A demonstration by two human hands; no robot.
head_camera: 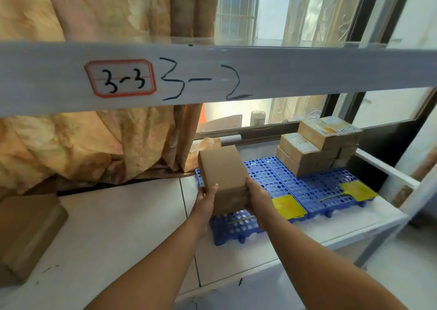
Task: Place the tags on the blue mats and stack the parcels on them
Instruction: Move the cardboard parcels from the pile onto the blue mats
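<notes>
Gripping the parcel (224, 175) between left hand (208, 197) and right hand (256, 197). Lower flat onto the blue mat (272, 177), clear of the yellow tag (287, 206) at four o'clock.

Both bare forearms extend forward from the lower edge of the view, converging. The left hand (208, 198) grips the left side of a parcel (224, 172), thumb on its near face; the right hand (256, 198) grips the right side.
</notes>
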